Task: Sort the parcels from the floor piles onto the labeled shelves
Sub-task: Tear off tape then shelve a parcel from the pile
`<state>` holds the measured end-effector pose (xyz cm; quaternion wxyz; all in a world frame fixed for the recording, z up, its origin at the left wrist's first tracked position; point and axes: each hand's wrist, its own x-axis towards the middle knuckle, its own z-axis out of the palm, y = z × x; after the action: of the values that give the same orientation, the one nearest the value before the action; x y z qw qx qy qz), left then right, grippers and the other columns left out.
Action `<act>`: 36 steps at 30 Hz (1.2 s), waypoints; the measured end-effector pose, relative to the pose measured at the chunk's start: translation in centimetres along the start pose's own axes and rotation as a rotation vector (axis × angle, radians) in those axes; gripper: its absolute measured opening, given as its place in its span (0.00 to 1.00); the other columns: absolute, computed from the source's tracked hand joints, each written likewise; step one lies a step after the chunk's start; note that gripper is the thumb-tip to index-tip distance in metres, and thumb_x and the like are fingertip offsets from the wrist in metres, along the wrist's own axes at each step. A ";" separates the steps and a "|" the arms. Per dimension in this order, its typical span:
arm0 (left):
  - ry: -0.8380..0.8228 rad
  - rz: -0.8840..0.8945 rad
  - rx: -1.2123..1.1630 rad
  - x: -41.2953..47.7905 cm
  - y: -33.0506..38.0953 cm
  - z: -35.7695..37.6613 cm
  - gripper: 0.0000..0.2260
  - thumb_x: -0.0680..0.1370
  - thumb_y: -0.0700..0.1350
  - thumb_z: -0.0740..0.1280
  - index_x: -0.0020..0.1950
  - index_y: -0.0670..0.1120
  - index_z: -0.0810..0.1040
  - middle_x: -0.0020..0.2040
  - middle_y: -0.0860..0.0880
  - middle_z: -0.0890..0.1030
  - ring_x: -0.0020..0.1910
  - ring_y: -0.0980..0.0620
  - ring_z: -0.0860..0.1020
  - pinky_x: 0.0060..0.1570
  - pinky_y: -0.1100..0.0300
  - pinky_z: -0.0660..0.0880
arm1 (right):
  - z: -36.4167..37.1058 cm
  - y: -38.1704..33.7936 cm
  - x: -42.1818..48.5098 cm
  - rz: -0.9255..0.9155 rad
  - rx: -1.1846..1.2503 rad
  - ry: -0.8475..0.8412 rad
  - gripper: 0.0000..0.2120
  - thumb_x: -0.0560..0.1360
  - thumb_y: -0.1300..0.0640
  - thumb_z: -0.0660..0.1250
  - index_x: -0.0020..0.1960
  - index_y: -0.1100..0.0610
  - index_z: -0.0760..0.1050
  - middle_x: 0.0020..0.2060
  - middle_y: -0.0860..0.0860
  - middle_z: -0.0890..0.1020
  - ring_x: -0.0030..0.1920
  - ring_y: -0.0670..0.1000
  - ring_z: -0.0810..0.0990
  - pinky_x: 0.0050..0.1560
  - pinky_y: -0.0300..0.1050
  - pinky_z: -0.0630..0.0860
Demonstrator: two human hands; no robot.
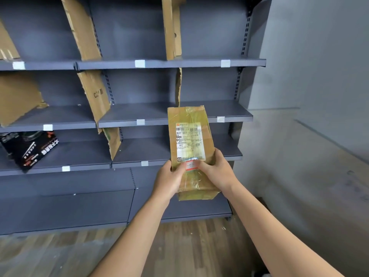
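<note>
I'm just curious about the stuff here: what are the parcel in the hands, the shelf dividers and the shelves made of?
Parcel: brown cardboard, glossy from clear tape wrapped over it, with a paper label. Dividers: raw corrugated cardboard, matte, torn edges. Shelves: probably painted metal, smooth dark grey, with slotted uprights.

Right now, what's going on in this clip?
A person stands facing dark grey shelving and holds a taped cardboard parcel up in both hands, left hand and right hand gripping its lower end, the shipping label facing the camera. It has not been shelved yet. The bays are split by cardboard dividers and carry small white tags on the shelf edges. They look mostly bare; only a black printed box lies on a lower shelf at the left.
</note>
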<state>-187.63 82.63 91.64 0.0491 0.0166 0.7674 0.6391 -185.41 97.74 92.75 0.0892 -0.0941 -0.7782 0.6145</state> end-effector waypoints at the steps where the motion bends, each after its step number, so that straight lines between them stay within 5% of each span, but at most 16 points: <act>1: 0.000 0.005 -0.005 0.4 -0.1 -1.0 0.09 0.79 0.52 0.66 0.56 0.52 0.79 0.49 0.54 0.84 0.48 0.54 0.82 0.49 0.55 0.80 | 1.1 -0.2 0.2 0.004 -0.005 0.003 0.26 0.73 0.51 0.73 0.67 0.49 0.67 0.52 0.40 0.80 0.52 0.43 0.81 0.53 0.42 0.78; 5: -0.018 0.014 -0.019 2.0 -0.5 -4.6 0.09 0.79 0.52 0.67 0.56 0.52 0.79 0.49 0.55 0.83 0.47 0.56 0.82 0.46 0.59 0.78 | 4.8 -1.1 1.3 0.031 -0.014 0.025 0.25 0.73 0.49 0.73 0.66 0.48 0.67 0.53 0.41 0.80 0.53 0.46 0.81 0.58 0.49 0.78; 16: -0.068 -0.010 0.053 5.8 -1.7 -12.8 0.09 0.79 0.56 0.65 0.53 0.53 0.79 0.47 0.56 0.83 0.47 0.56 0.81 0.43 0.61 0.76 | 13.1 -3.3 3.4 0.150 -0.055 0.052 0.20 0.74 0.47 0.71 0.62 0.51 0.70 0.52 0.44 0.80 0.52 0.48 0.80 0.57 0.49 0.78; 24: -0.054 -0.003 0.010 8.3 -1.1 -17.0 0.11 0.77 0.57 0.66 0.56 0.54 0.79 0.49 0.56 0.84 0.50 0.54 0.82 0.55 0.49 0.79 | 16.9 -6.2 5.3 0.104 -0.076 0.023 0.19 0.75 0.47 0.70 0.62 0.52 0.70 0.54 0.46 0.80 0.52 0.47 0.80 0.48 0.43 0.76; 30: 0.034 0.037 -0.021 10.7 1.2 -18.0 0.10 0.77 0.57 0.67 0.55 0.54 0.79 0.49 0.55 0.83 0.48 0.55 0.82 0.53 0.52 0.80 | 17.5 -8.3 8.6 0.043 -0.049 -0.030 0.21 0.74 0.46 0.70 0.62 0.52 0.70 0.54 0.46 0.81 0.53 0.49 0.81 0.56 0.49 0.78; 36: 0.140 0.071 -0.053 12.3 4.6 -18.1 0.09 0.79 0.54 0.67 0.56 0.52 0.79 0.49 0.56 0.82 0.46 0.59 0.81 0.38 0.65 0.74 | 17.1 -10.7 12.2 -0.026 -0.043 -0.091 0.22 0.74 0.45 0.70 0.64 0.50 0.69 0.54 0.45 0.80 0.53 0.48 0.81 0.56 0.48 0.78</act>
<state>-201.82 66.86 98.70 -0.0268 -0.0021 0.7506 0.6602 -201.96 82.35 99.54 0.0594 -0.0579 -0.7957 0.6000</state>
